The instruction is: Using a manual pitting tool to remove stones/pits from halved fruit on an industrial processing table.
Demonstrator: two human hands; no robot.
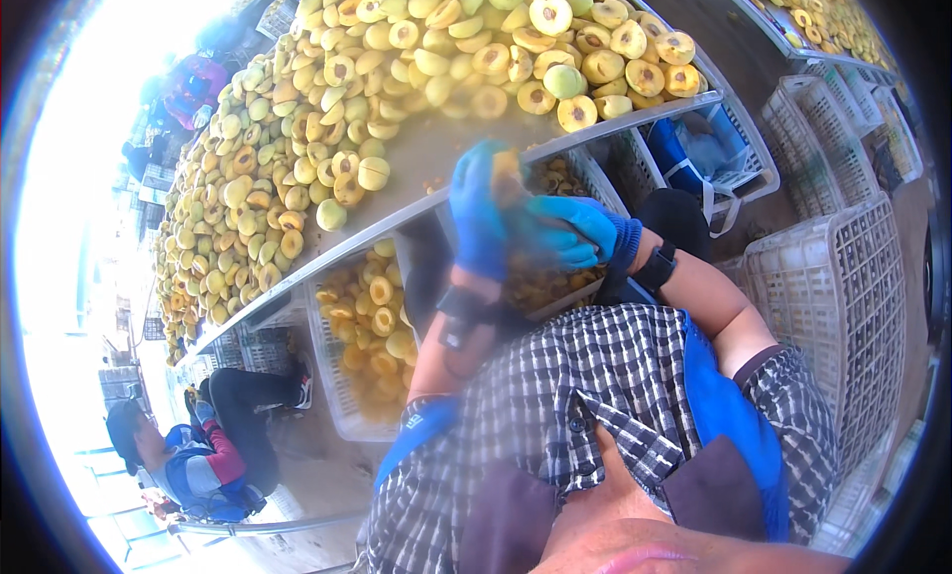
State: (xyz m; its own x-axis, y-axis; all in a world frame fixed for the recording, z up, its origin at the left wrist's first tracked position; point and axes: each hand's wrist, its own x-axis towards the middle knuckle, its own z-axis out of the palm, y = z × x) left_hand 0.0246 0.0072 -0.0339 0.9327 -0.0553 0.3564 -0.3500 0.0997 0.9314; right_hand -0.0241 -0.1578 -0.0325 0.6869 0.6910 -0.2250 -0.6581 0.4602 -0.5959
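Note:
My left hand (478,215), in a blue glove, is closed around a yellow-orange peach half (508,170) just over the near edge of the table. Close beside it, my right hand (580,232), also gloved in blue, has its fingers curled toward the left hand. Motion blur between the two hands hides what the right fingers hold, if anything. Beyond them, a large heap of halved yellow-green peaches (268,192) covers much of the metal table (421,163). Brown pits or pit hollows show in many cut faces.
Under the table edge stand a white crate (342,410) of peach halves and another crate (585,172) holding small brownish pieces. A blue-lined basket (709,148) and stacked white crates (833,287) are at right. A seated person (203,465) works at lower left.

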